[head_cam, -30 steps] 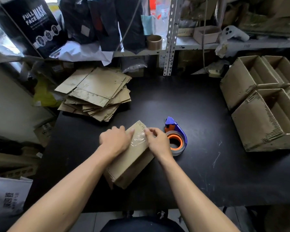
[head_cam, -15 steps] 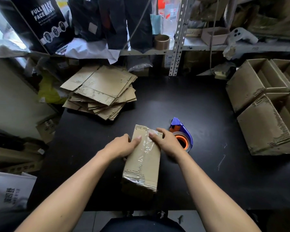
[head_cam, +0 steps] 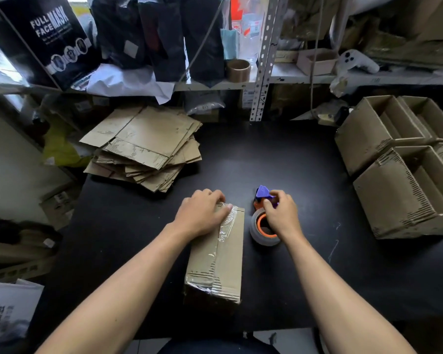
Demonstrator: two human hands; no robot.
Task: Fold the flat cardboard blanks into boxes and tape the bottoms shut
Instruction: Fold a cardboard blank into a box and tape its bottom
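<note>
Taping a box bottom: one hand holds the box down, the other takes up the tape

The box lies bottom-up on the black table in front of the person, with clear tape along its centre seam and over the near edge. The left hand rests on the far end, fingers curled over the edge, pinning it down. The right hand curls round the purple handle of the tape dispenser, just beside the box. To do this well, I judge the left hand should press firmly so the flaps stay closed, and any further strip should be pulled taut and smoothed flat, as the present one looks wrinkled. Flat blanks wait at far left; finished boxes stand at right.
</note>
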